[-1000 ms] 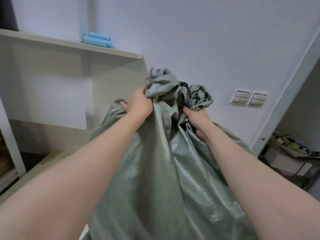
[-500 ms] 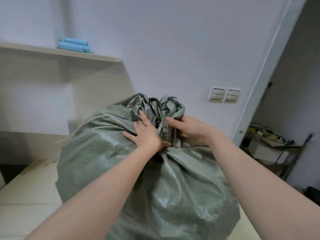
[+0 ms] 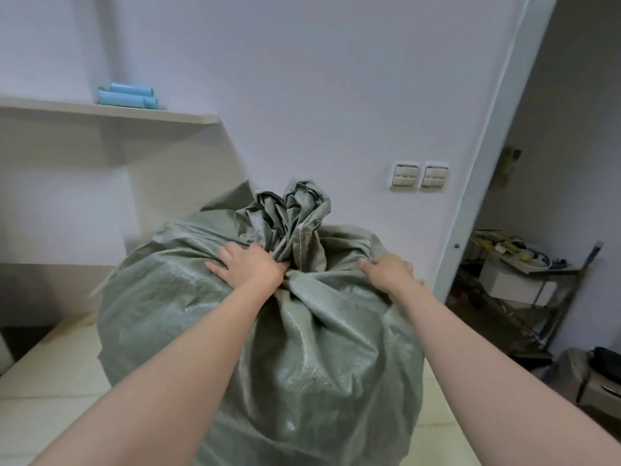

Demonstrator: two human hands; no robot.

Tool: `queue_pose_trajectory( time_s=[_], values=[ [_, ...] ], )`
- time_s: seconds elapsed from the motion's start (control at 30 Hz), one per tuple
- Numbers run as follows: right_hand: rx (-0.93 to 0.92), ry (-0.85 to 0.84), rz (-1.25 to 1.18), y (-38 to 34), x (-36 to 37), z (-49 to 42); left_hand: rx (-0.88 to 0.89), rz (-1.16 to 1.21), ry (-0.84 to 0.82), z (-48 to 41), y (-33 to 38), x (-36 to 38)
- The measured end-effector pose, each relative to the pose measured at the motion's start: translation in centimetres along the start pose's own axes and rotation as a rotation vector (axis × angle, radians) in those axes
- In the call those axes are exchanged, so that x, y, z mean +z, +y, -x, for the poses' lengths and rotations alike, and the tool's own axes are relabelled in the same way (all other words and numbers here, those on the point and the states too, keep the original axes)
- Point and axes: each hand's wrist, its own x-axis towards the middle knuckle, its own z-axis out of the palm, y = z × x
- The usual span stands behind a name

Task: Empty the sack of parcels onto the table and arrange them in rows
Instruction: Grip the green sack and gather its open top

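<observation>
A big grey-green woven sack (image 3: 302, 358) stands bulging on the cream table (image 3: 50, 398), its bunched neck (image 3: 295, 223) pointing up. The parcels are hidden inside it. My left hand (image 3: 248, 267) lies on the sack's top just left of the neck, fingers spread flat and thumb against the gathered fabric. My right hand (image 3: 386, 270) rests flat on the sack's top to the right of the neck, apart from the bunch.
A wall shelf (image 3: 111, 112) at the left carries light blue rolls (image 3: 127, 95). Two wall switches (image 3: 420, 176) sit behind the sack. Through a doorway at the right stands a cluttered metal rack (image 3: 514, 280); a dark bag (image 3: 605, 361) lies low at the right.
The sack has come down and settled on the table. My right hand let go of the neck and slid out to the right; my left hand stays flat beside the neck.
</observation>
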Motion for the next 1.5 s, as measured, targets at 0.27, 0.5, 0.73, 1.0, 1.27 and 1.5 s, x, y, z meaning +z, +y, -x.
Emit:
queue_pose_trajectory(
  time_s=[0.27,0.5,0.73,1.0,1.27,1.5],
  values=[
    [-0.070,0.333,-0.439,-3.5,-2.9,0.7,-0.116,0.878,0.128,-2.3,1.6,-2.8],
    [-0.343,0.442,-0.908,-9.6,-6.1,0.9,-0.026,1.056,0.368,-4.3,2.3,-10.3],
    [-0.467,0.329,-1.038,-12.2,-3.8,-1.8,0.091,1.016,0.320,-7.0,0.9,-9.2],
    [-0.417,-0.040,-0.513,-8.9,0.5,-2.5,-0.080,0.679,0.128,-9.4,-1.6,-4.8],
    [-0.544,-0.074,-0.173,-14.0,2.3,1.0,0.027,0.392,0.039,-6.2,2.6,-5.9],
    [-0.436,0.024,-0.132,-16.0,5.6,0.7,0.298,0.186,0.029,-4.2,0.8,-6.1]
  ],
)
